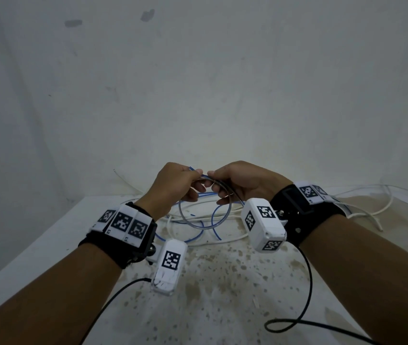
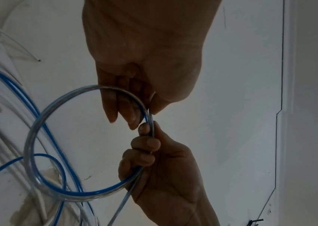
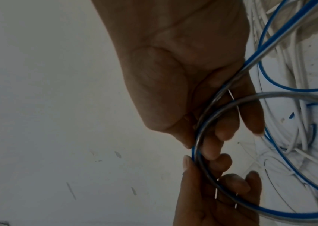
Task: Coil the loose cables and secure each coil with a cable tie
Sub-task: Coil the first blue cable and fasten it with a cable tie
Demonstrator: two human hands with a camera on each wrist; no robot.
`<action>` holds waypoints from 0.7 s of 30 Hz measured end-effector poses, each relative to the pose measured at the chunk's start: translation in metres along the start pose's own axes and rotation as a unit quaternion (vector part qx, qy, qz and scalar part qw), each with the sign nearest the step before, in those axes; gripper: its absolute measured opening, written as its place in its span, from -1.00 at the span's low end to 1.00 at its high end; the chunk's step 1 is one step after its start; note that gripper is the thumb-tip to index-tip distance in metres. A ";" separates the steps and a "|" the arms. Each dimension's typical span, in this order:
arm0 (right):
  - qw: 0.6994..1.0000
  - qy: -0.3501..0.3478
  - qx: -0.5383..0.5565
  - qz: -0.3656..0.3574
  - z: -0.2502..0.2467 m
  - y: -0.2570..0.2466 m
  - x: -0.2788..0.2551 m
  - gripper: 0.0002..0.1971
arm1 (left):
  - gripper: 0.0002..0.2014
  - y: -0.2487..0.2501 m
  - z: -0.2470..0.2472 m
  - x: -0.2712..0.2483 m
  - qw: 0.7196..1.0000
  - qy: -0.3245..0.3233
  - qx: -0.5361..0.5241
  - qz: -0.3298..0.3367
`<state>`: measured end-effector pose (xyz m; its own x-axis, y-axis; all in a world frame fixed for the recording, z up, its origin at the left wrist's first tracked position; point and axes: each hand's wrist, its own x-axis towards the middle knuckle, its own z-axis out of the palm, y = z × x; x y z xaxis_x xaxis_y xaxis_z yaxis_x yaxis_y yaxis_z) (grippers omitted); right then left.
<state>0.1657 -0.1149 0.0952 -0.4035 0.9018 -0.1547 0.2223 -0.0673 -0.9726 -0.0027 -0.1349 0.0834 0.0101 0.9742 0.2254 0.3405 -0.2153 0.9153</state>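
Both hands raised above the desk (image 1: pixel 223 282) near its far edge, meeting fingertip to fingertip; left hand (image 1: pixel 173 188) pinches the top of the loop (image 1: pixel 193 224), thumb against curled fingers; right hand (image 1: pixel 242 181) likewise clamped on the same crossing, fingers curled round the strands. Cable (image 2: pixel 38 182) is clear with a blue stripe; one loop formed, hanging below the hands; its tail runs down to the tangle of blue and white cables (image 1: pixel 223 241) lying toward the far edge.

No cable tie visible in any view.

Judged step: coiling, early; most of the length looks uncoiled.

Risks: springy cable may pop open if either pinch slackens; tail may snag in the tangle and drag other cables up; twist could build and figure-eight the loop; freeing a hand for a tie could let the coil unwind.
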 end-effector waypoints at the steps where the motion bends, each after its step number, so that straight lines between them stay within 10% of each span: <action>1: 1.000 0.003 0.007 0.001 -0.001 0.000 0.000 -0.73 | -0.72 0.001 -0.001 -0.001 1.000 0.000 0.001 0.001; 21: 0.995 0.010 -0.073 -0.063 0.003 0.007 -0.001 -0.59 | -0.69 -0.004 0.000 -0.003 0.981 0.064 0.137 0.122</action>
<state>0.1652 -0.1169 0.0881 -0.4186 0.9077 -0.0278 0.2979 0.1083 -0.9484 -0.0038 -0.1371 0.0793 0.0109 0.8754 0.4832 0.5821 -0.3985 0.7088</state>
